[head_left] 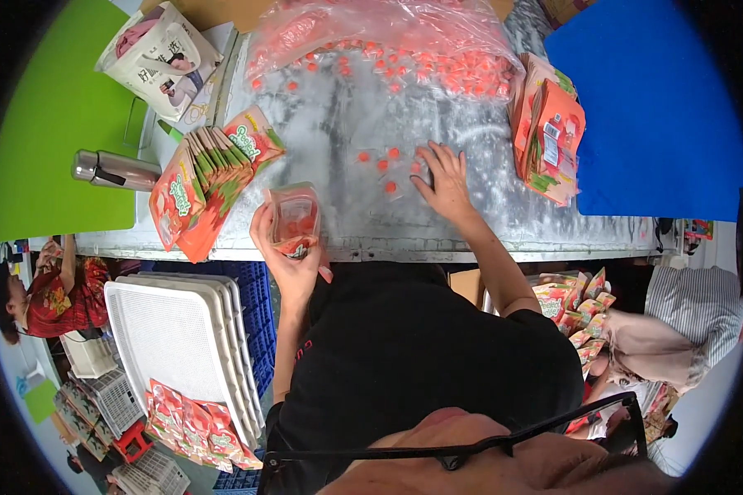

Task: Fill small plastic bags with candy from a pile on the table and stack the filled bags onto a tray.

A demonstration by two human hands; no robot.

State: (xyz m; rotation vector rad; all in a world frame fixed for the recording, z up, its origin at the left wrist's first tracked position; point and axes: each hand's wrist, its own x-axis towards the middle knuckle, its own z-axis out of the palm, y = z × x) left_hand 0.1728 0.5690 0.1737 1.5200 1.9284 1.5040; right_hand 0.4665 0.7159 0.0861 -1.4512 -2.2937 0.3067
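My left hand [293,262] is closed around a stand-up pouch [295,216] near the table's front edge. The pouch's clear side faces up and shows red pieces inside. My right hand [446,183] rests on the metal tabletop with its fingers spread. Beside its thumb and fingertips lie several small red candies [382,165] in clear wrappers; whether the fingers touch one I cannot tell. Left of my left hand, a fanned stack of flat red and green pouches [210,183] lies on the table.
A big clear bag [371,33] spills many wrapped candies at the back. More flat pouches [549,136] are piled at the right. A steel thermos [114,169] and a white tote bag [161,62] are at the left. White trays [173,330] and filled pouches [582,309] flank me below.
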